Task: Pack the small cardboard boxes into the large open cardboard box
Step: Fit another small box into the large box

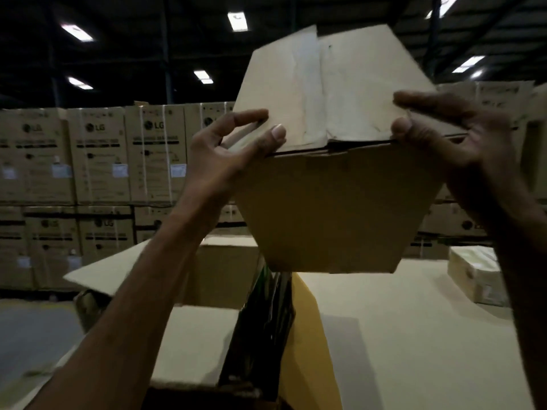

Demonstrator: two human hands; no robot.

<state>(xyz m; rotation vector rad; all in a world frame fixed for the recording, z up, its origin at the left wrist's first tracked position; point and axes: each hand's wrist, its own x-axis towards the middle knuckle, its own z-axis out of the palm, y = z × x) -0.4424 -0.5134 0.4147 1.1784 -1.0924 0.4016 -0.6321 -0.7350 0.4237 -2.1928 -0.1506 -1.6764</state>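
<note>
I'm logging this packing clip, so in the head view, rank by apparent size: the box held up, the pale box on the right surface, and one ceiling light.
1. Held box, though it is nearest the camera.
2. Pale box, partly hidden by the right arm.
3. Ceiling light.

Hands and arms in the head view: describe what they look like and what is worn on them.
Both are bare. The left hand has no glove, ring or watch that shows, and its forearm is uncovered down to the frame's bottom edge, with no sleeve in view. A pale, short thumbnail shows. The right hand is also ungloved, with a bare wrist; it is dim, so finer detail cannot be told.
</note>
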